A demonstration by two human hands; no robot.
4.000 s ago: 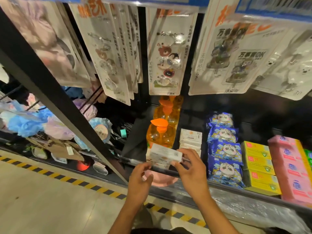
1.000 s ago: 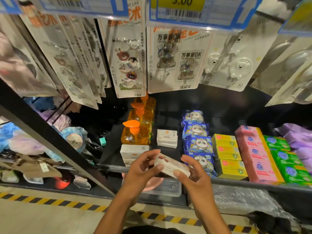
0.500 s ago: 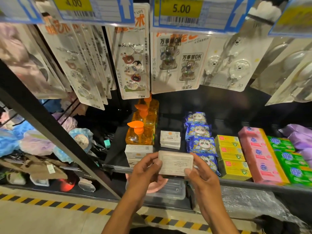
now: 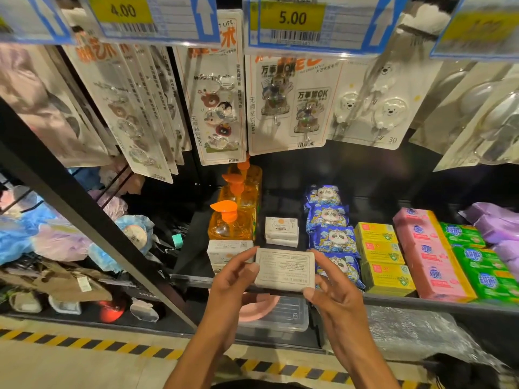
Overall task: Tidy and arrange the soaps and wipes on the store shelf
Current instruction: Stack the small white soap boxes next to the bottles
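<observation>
I hold a white soap box [image 4: 284, 269] flat, printed back facing me, just above the front edge of the black shelf [image 4: 193, 277]. My left hand [image 4: 233, 279] pinches its left end and my right hand [image 4: 332, 290] pinches its right end. More white soap boxes lie on the shelf: one stack [image 4: 224, 252] at the front left, partly behind my left hand, and another stack [image 4: 281, 231] further back. Blue panda wipe packs [image 4: 328, 220] run in a row to the right.
Orange pump bottles [image 4: 233, 220] stand behind the white boxes. Yellow [image 4: 382, 254], pink [image 4: 429, 256] and green [image 4: 477, 262] soap bars fill the shelf's right side. Carded hooks [image 4: 219, 108] hang overhead under price tags [image 4: 292, 18]. A pink dish [image 4: 258, 306] sits on the lower shelf.
I have turned the white soap box over, from tilted with its front showing to flat with its printed back up. Both hands keep hold of it, slightly higher.
</observation>
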